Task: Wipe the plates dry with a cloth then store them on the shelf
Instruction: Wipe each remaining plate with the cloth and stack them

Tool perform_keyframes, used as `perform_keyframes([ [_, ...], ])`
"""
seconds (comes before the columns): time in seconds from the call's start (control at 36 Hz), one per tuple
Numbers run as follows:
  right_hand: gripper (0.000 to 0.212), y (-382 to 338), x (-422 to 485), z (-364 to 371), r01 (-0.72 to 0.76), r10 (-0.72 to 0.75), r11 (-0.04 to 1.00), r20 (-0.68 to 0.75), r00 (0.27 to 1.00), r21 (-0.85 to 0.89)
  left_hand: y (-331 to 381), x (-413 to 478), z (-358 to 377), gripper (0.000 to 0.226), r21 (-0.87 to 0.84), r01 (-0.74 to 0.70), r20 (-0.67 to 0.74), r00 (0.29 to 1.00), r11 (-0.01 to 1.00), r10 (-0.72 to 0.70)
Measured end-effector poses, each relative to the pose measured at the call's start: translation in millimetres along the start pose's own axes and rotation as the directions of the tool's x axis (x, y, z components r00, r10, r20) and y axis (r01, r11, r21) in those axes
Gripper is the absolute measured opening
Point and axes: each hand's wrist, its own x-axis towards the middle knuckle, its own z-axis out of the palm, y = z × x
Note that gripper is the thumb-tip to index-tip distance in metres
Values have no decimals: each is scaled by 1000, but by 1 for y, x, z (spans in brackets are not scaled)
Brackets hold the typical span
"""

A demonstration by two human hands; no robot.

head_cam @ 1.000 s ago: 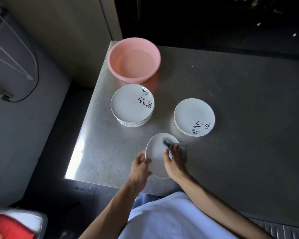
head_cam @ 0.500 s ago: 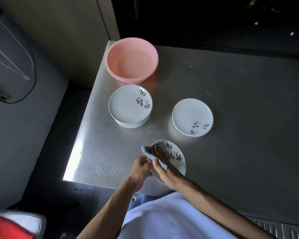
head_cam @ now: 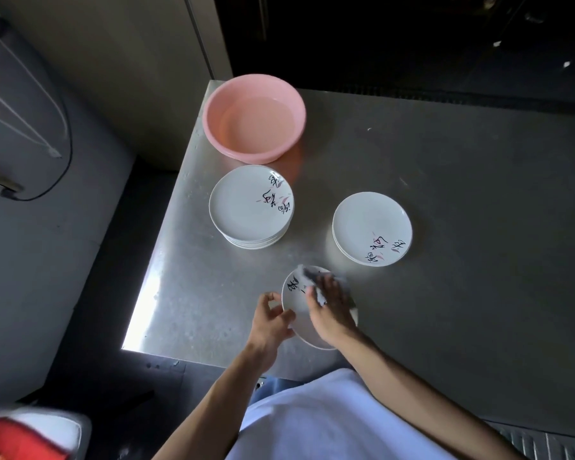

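Hold: left hand point(head_cam: 269, 322) curls its fingers on the rim of the plate point(head_cam: 294, 315), tilting it off the table point(head_cam: 445, 194).
Wipe: right hand point(head_cam: 331, 310) bunches the cloth point(head_cam: 312, 277) against the plate's face.
Beyond the grip: tall stack point(head_cam: 251, 205) ahead-left, short stack point(head_cam: 371, 227) ahead-right.
Progress: early, I judge. The short stack is probably dried and the tall stack still waits. Nothing is shelved, and no shelf is in view.

Both bare forearms reach in from 6 o'clock. The left grip point(head_cam: 273, 318) pinches a plate point(head_cam: 300, 303) at its 9 o'clock rim, fingers curled. The right grip point(head_cam: 331, 310) lies palm down, thumb and fingers holding a cloth point(head_cam: 307, 273) against the plate.
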Motion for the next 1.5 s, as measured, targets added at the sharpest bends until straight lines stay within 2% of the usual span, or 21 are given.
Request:
perform_keyframes([
  [0.03, 60, 4, 5, 2, -101, 101, 995, -23, 995, -24, -2, 1, -1, 34, -10, 4, 16, 1000, 1000, -4],
  [0.08, 61, 4, 3, 5, -65, 64, 997, -33, 997, -33, -1, 1, 0, 49, 0, 13, 79, 997, 1000, -12],
  [0.14, 56, 0, -8, 7, 172, -174, 984, 44, 984, 52, 2, -1, 1, 52, 44, -1, 162, 987, 999, -6],
  [0.19, 52, 2, -17, 5, 357, -371, 925, 117, 921, 129, 4, -2, 1, 42, 77, -20, 189, 982, 997, 5],
  [0.25, 48, 15, -15, 4, 458, -455, 887, 57, 888, -52, 3, -1, -3, 45, 43, -12, 189, 982, 999, 4],
  [0.31, 55, 32, -4, 4, 352, -375, 905, -60, 925, -238, 5, 2, -6, 56, -13, 18, 161, 987, 1000, -16],
  [0.33, 55, 38, -1, 2, 320, -351, 897, -51, 935, -305, 7, 2, -7, 58, -26, 28, 132, 991, 999, -24],
  [0.39, 28, 39, -3, -9, 362, -421, 814, -33, 906, -454, 12, 5, -9, 60, -28, 36, 77, 996, 999, -34],
  [0.44, 31, 30, -12, -21, 533, -570, 752, 22, 821, -388, 18, 10, -10, 60, -26, 41, 59, 997, 999, -39],
  [0.53, 57, 22, -26, -30, 608, -608, 775, 61, 792, -173, 31, 15, -7, 70, -82, 82, 46, 996, 993, -78],
  [0.58, 73, 23, -26, -29, 637, -631, 748, 97, 770, -189, 37, 19, -6, 74, -94, 94, 57, 994, 991, -89],
  [0.69, 53, 22, -15, -34, 684, -711, 680, -7, 704, -265, 44, 23, -1, 69, -88, 56, 108, 993, 995, -46],
  [0.81, 28, 7, -24, -58, 649, -653, 754, -221, 724, -102, 51, 24, 2, 33, -63, 27, 147, 989, 998, -18],
  [0.83, 18, 5, -24, -65, 622, -616, 779, -272, 739, -77, 52, 25, 2, 38, -38, -5, 132, 991, 999, 10],
  [0.89, 9, 4, -23, -76, 498, -444, 854, -287, 849, 152, 49, 27, 1, 53, 43, -106, 86, 991, 993, 102],
  [0.94, 12, 7, -21, -85, 301, -231, 798, -195, 953, 522, 47, 25, -1, 51, 81, -199, 91, 977, 977, 192],
  [1.03, 18, 16, -15, -88, 192, -122, 695, -150, 981, 693, 40, 27, -8, 41, 145, -233, 142, 967, 962, 213],
  [1.22, 15, 27, -9, -80, 232, 93, 709, -414, 906, 666, 26, 27, -23, 32, 119, -128, 234, 967, 985, 97],
  [1.36, 17, 29, -17, -56, 155, 48, 857, -376, 925, 491, 10, 34, -21, 25, 137, -29, 131, 991, 990, 11],
  [1.42, 22, 25, -19, -42, 151, -44, 933, -315, 948, 327, 5, 34, -16, 19, 127, 31, 96, 994, 991, -43],
  [1.5, 49, 29, -18, -15, 404, -383, 915, -290, 877, 12, -1, 33, -8, 17, 98, 109, 74, 990, 989, -116],
])
